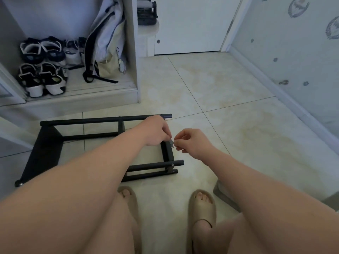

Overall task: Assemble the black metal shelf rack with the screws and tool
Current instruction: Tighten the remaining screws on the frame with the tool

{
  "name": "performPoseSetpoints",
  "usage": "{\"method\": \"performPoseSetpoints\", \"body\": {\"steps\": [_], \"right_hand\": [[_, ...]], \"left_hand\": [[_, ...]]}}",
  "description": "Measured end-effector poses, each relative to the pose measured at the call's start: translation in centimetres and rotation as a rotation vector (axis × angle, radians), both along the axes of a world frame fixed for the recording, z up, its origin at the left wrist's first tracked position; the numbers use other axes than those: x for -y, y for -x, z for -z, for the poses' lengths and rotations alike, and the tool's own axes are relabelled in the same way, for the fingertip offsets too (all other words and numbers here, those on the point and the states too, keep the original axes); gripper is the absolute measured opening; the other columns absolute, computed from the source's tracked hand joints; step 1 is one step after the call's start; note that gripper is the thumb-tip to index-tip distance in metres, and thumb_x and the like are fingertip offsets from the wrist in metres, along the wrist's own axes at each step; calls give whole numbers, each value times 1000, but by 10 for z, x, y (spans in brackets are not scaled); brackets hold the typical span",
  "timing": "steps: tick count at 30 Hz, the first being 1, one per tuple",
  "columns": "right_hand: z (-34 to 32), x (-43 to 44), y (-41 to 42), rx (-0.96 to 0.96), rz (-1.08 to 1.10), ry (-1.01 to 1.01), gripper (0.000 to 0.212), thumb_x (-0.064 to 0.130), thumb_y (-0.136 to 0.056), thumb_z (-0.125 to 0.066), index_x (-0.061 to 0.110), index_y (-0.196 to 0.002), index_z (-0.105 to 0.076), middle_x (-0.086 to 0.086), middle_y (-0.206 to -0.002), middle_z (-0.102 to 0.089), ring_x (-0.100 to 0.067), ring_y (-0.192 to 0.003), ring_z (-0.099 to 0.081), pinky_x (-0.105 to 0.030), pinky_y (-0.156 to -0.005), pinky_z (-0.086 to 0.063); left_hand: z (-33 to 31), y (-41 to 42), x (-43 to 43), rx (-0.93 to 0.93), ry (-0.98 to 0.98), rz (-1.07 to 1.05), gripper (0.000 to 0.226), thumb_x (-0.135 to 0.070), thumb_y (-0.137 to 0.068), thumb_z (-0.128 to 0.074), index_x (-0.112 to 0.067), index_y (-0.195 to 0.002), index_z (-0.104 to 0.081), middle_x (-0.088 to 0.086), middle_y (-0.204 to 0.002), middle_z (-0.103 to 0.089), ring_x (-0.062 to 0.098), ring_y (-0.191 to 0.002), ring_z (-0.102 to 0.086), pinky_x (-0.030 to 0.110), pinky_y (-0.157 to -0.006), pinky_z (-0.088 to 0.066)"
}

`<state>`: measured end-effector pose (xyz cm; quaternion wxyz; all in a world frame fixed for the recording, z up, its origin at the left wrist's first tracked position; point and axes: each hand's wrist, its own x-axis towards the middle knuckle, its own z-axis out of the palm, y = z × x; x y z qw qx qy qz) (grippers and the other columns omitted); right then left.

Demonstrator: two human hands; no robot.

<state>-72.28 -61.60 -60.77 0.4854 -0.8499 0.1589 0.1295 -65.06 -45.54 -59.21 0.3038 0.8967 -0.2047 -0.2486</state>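
Observation:
The black metal shelf rack (102, 120) lies on its side on the tiled floor in front of my feet. A silver screw head (172, 164) shows in its near right tube. My left hand (156, 131) rests over the rack's right end bar (167, 151), fingers pinched. My right hand (190, 142) is just to the right, fingertips pinched on a small flat silver tool (171, 142) held between both hands at that bar. Whether a screw sits under the tool is hidden.
An open cabinet at the back left holds several shoes (42, 65) and a hanging bag (106, 43). A closed white door (192, 24) stands behind, a wall at the right. My sandalled feet (201, 208) are near the rack. A grey object (225, 197) lies by my right arm.

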Motion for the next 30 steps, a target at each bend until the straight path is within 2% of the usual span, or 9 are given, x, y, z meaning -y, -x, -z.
{"method": "performPoseSetpoints", "body": {"steps": [6,9,13,16,18,21,24,27,30], "right_hand": [[65,24,-38,-112,-344,394,19,26,-94,-66,24,-112,-67,14,-96,-62,-18,-103,-63,-28,-79,-47],[102,40,-60,-173,-602,591,46,29,-96,-64,22,-140,-54,4,-134,-60,-21,-125,-55,-36,-101,-46],[154,58,-85,-79,-965,816,101,57,-89,-67,23,-163,-8,6,-171,-6,-17,-157,-7,-40,-123,-17],[186,65,-101,-15,-1166,914,133,86,-72,-56,18,-160,18,8,-162,33,-12,-149,32,-41,-124,7],[201,64,-113,25,-1231,942,143,97,-62,-43,14,-157,24,4,-158,40,-13,-143,41,-42,-122,14],[211,64,-126,87,-1287,943,149,106,-55,-27,9,-157,24,-4,-163,34,-19,-149,35,-45,-124,15],[217,69,-126,163,-1290,918,148,106,-59,-26,5,-160,13,-10,-167,22,-23,-154,23,-48,-126,9],[221,69,-122,213,-1251,909,146,104,-63,-30,1,-161,4,-13,-169,12,-26,-157,14,-51,-127,1],[223,69,-115,230,-1214,912,145,103,-64,-33,0,-161,-1,-14,-170,7,-28,-157,10,-52,-127,-4]], "left_hand": [[62,-47,-14,-163,-85,-89,11,-19,-79,-79,-27,-73,-74,-12,-63,-71,-1,-60,-64,18,-54,-42],[114,-66,-19,-234,-69,-187,8,-17,-82,-77,-20,-74,-76,-10,-61,-70,1,-61,-64,19,-54,-43],[194,-75,-22,-459,-78,-249,11,-23,-92,-71,-12,-90,-74,-5,-75,-74,5,-66,-63,21,-59,-50],[241,-71,-20,-624,-58,-280,12,-25,-95,-66,-13,-98,-70,-3,-83,-75,10,-75,-65,25,-67,-53],[262,-70,-13,-699,-9,-301,13,-25,-97,-63,-14,-97,-69,-4,-85,-77,11,-79,-68,25,-65,-52],[278,-65,3,-851,138,-352,12,-22,-101,-57,-13,-95,-63,0,-94,-78,12,-82,-74,22,-62,-54],[285,-60,17,-1070,366,-430,10,-16,-101,-55,-13,-92,-58,6,-99,-78,18,-95,-75,30,-84,-57],[288,-59,20,-1148,420,-395,13,-13,-103,-50,-13,-90,-54,10,-100,-77,23,-101,-73,38,-98,-51],[285,-59,20,-1194,420,-356,14,-13,-104,-46,-13,-91,-52,14,-102,-76,25,-101,-73,38,-94,-53]]}}
